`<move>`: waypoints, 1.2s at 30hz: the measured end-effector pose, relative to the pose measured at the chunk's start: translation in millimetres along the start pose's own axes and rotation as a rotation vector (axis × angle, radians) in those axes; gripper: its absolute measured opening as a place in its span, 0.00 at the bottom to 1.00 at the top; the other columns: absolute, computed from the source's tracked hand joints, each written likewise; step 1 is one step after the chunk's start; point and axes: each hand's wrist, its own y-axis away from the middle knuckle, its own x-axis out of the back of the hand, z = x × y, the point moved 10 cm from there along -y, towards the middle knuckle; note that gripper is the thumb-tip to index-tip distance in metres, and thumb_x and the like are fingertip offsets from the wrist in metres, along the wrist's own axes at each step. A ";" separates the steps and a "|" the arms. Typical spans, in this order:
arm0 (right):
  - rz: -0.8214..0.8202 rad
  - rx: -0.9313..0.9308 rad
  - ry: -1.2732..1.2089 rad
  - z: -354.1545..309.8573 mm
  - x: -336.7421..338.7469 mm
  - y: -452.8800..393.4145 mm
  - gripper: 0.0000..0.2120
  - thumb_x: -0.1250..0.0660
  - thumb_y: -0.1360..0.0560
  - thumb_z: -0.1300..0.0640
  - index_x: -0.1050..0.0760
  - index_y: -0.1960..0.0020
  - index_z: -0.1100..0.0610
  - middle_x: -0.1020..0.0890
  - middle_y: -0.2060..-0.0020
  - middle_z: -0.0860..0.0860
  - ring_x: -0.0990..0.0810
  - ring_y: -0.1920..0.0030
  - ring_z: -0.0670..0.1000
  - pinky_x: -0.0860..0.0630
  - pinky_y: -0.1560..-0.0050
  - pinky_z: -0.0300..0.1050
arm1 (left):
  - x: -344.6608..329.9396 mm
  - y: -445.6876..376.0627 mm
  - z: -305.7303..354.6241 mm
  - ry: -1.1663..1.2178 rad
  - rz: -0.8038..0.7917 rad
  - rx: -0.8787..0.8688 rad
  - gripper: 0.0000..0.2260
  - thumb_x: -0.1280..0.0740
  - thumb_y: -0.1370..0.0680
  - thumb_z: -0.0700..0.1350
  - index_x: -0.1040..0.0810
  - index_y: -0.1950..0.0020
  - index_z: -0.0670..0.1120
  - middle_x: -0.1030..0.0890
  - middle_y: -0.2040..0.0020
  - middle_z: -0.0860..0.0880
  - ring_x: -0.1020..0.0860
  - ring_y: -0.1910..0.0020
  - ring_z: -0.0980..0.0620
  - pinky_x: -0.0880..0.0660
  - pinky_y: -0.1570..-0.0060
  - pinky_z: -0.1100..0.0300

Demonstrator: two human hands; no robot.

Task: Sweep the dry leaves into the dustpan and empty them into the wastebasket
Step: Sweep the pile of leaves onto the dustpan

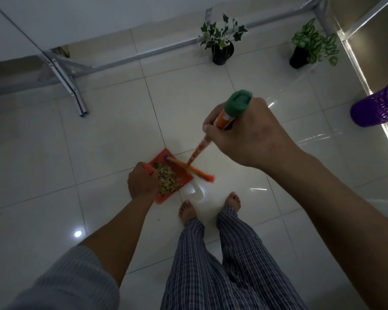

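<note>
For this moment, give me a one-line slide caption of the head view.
Left hand steadies leaf-filled red dustpan; right hand holds broom.

Glossy white tile floor (211,90), metal frame (121,57) (bolted legs), two potted plants (222,41), dim light

You won't find any text you can read here. The broom handle (203,143) carries white markings on its orange wrap, but they are too blurred to make out as letters. No label, brand, number or sign shows legibly on anything else in your view.
</note>
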 end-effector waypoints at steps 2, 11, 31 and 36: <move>0.018 0.011 -0.022 -2.1 13.0 2.9 0.08 0.29 0.24 0.52 0.22 0.60 0.44 0.19 0.62 0.41 0.19 0.61 0.40 0.20 0.56 0.35 | 0.8 2.8 2.8 -0.004 0.011 -0.005 0.05 0.35 0.27 0.42 0.23 0.54 0.44 0.19 0.55 0.41 0.22 0.53 0.39 0.25 0.55 0.50; 0.161 0.029 -0.074 5.1 57.0 20.3 0.06 0.29 0.24 0.53 0.21 0.59 0.46 0.16 0.60 0.44 0.17 0.59 0.43 0.18 0.54 0.40 | 8.8 17.0 10.9 0.002 0.052 -0.010 0.06 0.34 0.27 0.43 0.22 0.51 0.45 0.19 0.54 0.42 0.21 0.53 0.40 0.26 0.56 0.53; 0.215 -0.083 -0.116 48.0 5.3 69.1 0.08 0.31 0.24 0.50 0.17 0.57 0.53 0.15 0.62 0.49 0.16 0.62 0.47 0.16 0.57 0.46 | 7.9 48.9 -4.7 0.031 0.000 -0.048 0.09 0.34 0.28 0.43 0.21 0.50 0.44 0.18 0.53 0.43 0.21 0.53 0.43 0.28 0.57 0.58; 0.337 -0.151 -0.067 30.6 -7.3 87.8 0.10 0.33 0.25 0.48 0.18 0.58 0.54 0.15 0.63 0.49 0.16 0.62 0.49 0.17 0.56 0.50 | 25.3 34.6 -11.9 -0.003 -0.031 -0.165 0.08 0.34 0.27 0.42 0.21 0.50 0.42 0.18 0.54 0.41 0.21 0.53 0.40 0.28 0.57 0.57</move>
